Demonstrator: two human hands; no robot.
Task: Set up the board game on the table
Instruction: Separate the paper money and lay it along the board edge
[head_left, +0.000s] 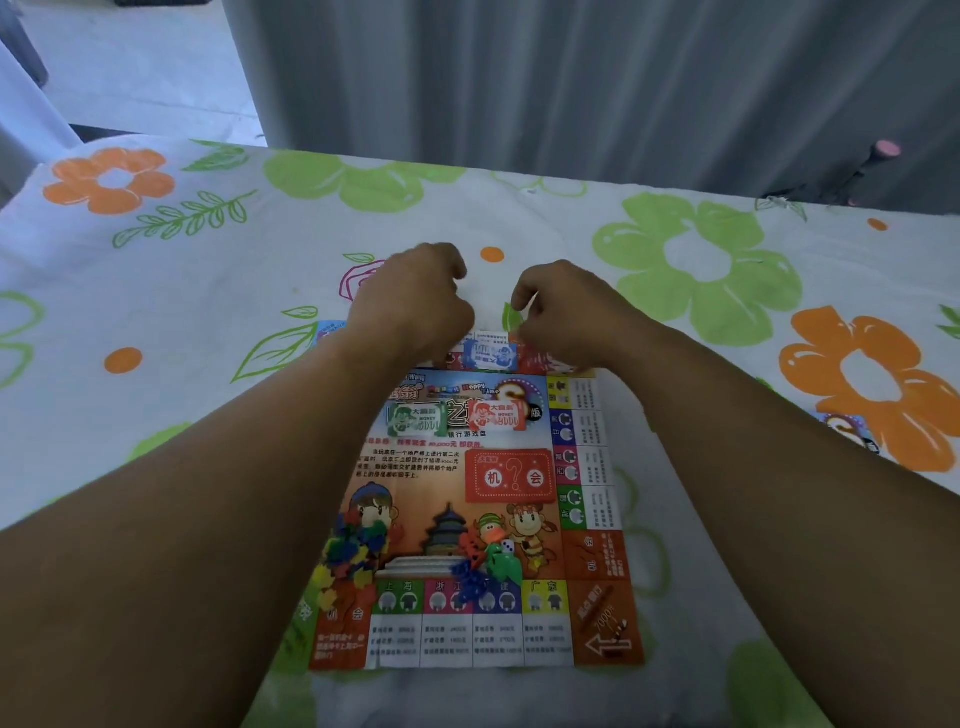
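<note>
Both forearms reach up-frame over the board (592, 561), mid-frame on the tabletop (208, 270), to its far edge running left-right, where left hand (410, 306) and right hand (563, 322) sit equally near, fingers (519, 300) curled; whether pinching it, I cannot tell.

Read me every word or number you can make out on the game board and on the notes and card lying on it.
"Happy Time": top of the board.
"MONEY": green note and red note.
"机 ? 会": red card.
"上海", "广东": board's bottom row.
"7000": board's near right corner.
Too blurred to read: the blue note and the small print in the board's squares.
</note>
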